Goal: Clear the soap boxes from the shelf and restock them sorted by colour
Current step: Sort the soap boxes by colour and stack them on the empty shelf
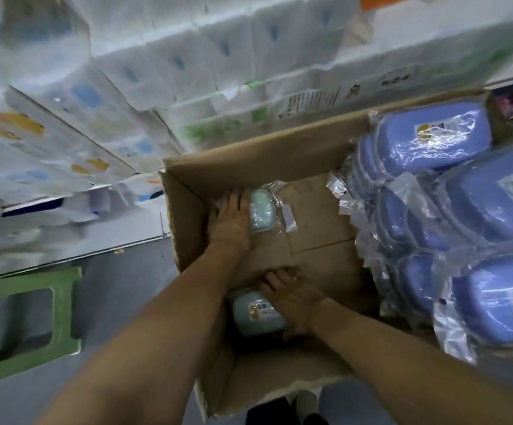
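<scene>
1. Down inside the cardboard box (249,167) on the floor, I had both hands at work among the last pale green soap boxes.
2. My left hand (229,223) lay flat, fingers spread wide, on top of the far green soap box (263,211), pressing on it rather than closing round it.
3. My right hand (295,297) rested half-curled against the near green soap box (256,312); I couldn't tell whether it truly gripped it.
4. Risk, as I judged it: the loose plastic wrap looked slick, so a one-handed lift could let a box slide back down.
5. Another risk: the blue soap boxes (463,210) heaped on the right side leaned over the opening and could tumble in and mix the colours.
6. The far green box lay with its long axis running away from me, label up; the near one likewise, as far as the blur allowed.
</scene>
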Demonstrator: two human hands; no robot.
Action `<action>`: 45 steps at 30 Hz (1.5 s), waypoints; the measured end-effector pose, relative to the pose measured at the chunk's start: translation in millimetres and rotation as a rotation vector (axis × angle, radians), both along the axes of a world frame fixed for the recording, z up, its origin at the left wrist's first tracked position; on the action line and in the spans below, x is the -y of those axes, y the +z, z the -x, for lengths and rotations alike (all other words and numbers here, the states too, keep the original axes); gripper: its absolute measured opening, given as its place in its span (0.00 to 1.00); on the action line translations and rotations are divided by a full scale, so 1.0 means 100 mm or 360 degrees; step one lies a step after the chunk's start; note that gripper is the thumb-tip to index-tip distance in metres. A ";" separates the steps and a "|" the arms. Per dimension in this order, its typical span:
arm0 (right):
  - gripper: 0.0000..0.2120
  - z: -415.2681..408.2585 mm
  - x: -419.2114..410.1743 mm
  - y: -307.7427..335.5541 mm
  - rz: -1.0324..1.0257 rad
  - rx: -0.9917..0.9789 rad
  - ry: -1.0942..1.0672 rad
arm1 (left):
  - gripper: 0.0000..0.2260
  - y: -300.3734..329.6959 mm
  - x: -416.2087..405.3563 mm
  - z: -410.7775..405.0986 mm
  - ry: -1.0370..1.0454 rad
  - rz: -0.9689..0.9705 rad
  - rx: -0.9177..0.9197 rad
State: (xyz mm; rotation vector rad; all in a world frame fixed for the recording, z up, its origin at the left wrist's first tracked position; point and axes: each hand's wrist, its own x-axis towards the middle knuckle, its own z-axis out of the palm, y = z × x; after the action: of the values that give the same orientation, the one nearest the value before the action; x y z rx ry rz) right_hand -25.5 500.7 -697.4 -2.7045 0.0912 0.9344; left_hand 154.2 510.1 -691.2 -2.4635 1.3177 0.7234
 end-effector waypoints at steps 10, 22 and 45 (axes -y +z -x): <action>0.46 0.18 0.31 0.33 -0.0206 -0.0026 -0.0846 | 0.32 0.23 -0.02 0.00 0.0089 0.0055 0.0054; 0.49 0.28 0.49 1.88 -0.0385 0.0353 -0.2029 | 0.43 2.13 -0.41 0.15 0.0603 0.0823 -0.0195; 0.33 -0.60 0.47 4.93 -0.0894 0.1278 -0.1393 | 0.33 5.08 -1.23 -0.26 0.1121 0.1798 -0.0372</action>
State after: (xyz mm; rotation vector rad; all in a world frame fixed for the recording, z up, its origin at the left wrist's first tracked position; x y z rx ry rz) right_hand 34.7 453.3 -204.8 -1.9670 0.6518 -0.3426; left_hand 179.9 633.2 -183.5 -3.9729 1.0363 0.4226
